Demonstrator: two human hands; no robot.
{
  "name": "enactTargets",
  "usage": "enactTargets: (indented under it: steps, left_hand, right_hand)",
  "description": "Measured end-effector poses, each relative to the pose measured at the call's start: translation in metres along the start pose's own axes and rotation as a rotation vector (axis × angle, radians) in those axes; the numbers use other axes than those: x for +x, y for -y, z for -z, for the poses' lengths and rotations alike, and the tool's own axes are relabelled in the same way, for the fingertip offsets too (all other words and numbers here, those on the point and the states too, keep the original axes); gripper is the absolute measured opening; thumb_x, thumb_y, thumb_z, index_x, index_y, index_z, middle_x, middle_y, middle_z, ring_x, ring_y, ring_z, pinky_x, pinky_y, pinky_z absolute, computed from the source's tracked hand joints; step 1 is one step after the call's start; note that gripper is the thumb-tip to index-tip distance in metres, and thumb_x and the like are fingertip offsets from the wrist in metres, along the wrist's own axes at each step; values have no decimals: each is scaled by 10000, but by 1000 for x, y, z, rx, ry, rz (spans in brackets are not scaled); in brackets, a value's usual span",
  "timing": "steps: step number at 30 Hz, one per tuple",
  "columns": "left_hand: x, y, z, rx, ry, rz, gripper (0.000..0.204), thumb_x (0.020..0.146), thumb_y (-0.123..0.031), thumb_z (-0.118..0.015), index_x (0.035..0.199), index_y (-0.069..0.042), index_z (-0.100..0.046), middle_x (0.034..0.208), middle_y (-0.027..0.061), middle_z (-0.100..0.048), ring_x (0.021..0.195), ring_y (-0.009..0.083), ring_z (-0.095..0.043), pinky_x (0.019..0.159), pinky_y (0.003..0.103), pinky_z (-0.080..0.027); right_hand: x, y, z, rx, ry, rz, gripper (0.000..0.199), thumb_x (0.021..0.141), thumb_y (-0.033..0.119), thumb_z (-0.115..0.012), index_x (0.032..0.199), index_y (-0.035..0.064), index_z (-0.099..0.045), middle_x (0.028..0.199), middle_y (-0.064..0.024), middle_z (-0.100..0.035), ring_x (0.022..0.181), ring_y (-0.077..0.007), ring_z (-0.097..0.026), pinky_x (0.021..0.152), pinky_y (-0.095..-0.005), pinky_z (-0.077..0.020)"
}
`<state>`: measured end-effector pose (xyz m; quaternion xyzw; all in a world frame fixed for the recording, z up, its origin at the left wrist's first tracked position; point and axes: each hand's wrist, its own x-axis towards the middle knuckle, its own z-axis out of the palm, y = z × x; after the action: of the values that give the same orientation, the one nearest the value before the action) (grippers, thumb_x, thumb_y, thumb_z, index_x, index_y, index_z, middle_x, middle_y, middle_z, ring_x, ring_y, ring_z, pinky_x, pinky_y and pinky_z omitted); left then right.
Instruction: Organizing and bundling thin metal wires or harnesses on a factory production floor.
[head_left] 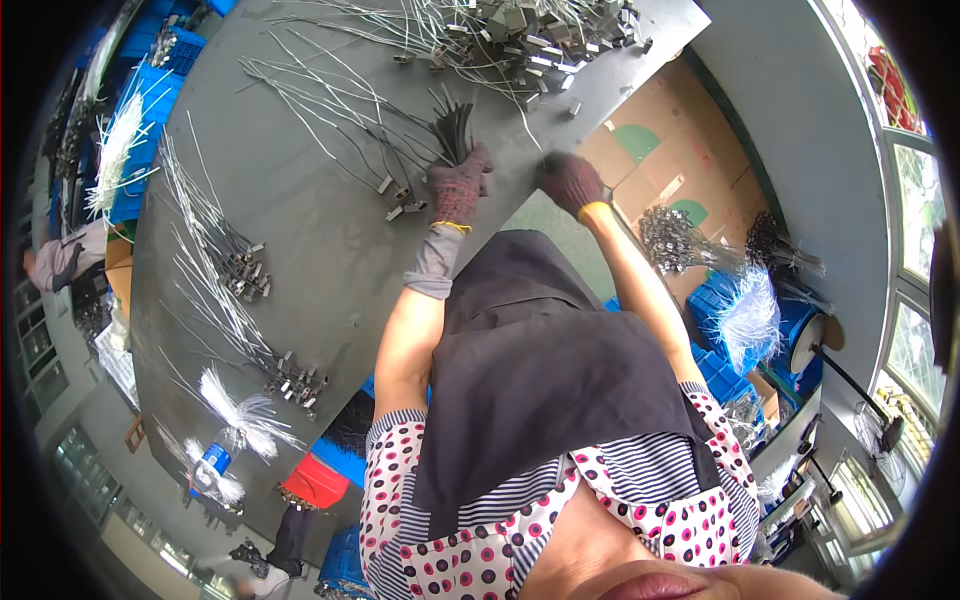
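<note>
Left hand [460,187], mid-table [320,220]: fingers closed round black cable bundle [453,135]. Right hand [573,183] at near edge, blurred; grip can't tell. Wire bunches [215,235] lie grouped left; far heap [530,35] apparently ungrouped.

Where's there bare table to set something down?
The grey tabletop is bare between the wire bundles on the left and the left forearm. A smaller patch separates left hand and right hand. It's crowded at the far edge, under the metal-ended wire heap.

Bundle of black strips [453,132], tips splayed, in the left hand [460,187]
</note>
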<state>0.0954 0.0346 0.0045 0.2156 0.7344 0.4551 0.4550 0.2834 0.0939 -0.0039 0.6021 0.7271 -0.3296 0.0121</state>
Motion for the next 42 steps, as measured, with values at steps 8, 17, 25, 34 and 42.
enactTargets:
  steps: [8,17,25,34,42]
  left_hand:
    - [15,53,-69,-647,430,326,335,936,-175,-670,1162,62,-600,1021,190,-665,856,325,-687,775,480,-626]
    - [5,33,-83,-712,432,273,256,980,-222,-611,1100,4,-607,994,137,-656,930,285,-676,865,485,-603]
    - [28,8,-56,-643,365,-29,238,992,-272,-608,969,-37,-633,859,89,-656,766,207,-647,781,420,-597]
    - [20,6,-14,-892,210,71,242,979,-283,-637,1007,-44,-612,863,63,-622,787,208,-637,859,486,-592]
    - [33,16,32,-998,152,-32,228,976,-316,-639,1033,-98,-606,859,53,-630,787,224,-644,869,499,-571]
  right_hand:
    - [-175,-99,-8,764,5,-213,214,914,115,-649,1103,44,-723,848,-49,-689,778,-110,-615,741,-281,-511]
    - [-334,-264,-79,574,89,-303,314,950,258,-611,1105,3,-709,1007,-162,-737,898,-206,-685,813,-326,-509]
    - [-364,-351,-123,203,306,-165,397,1011,244,-504,1382,112,-549,1341,-222,-580,1257,-349,-533,1100,-442,-360]
    - [-298,-218,-26,566,233,-466,341,970,270,-577,1159,2,-669,1060,-199,-700,998,-340,-641,913,-403,-490]
    - [-270,-226,-35,515,254,-351,334,945,259,-606,1131,-6,-687,1031,-187,-717,968,-282,-666,883,-372,-504]
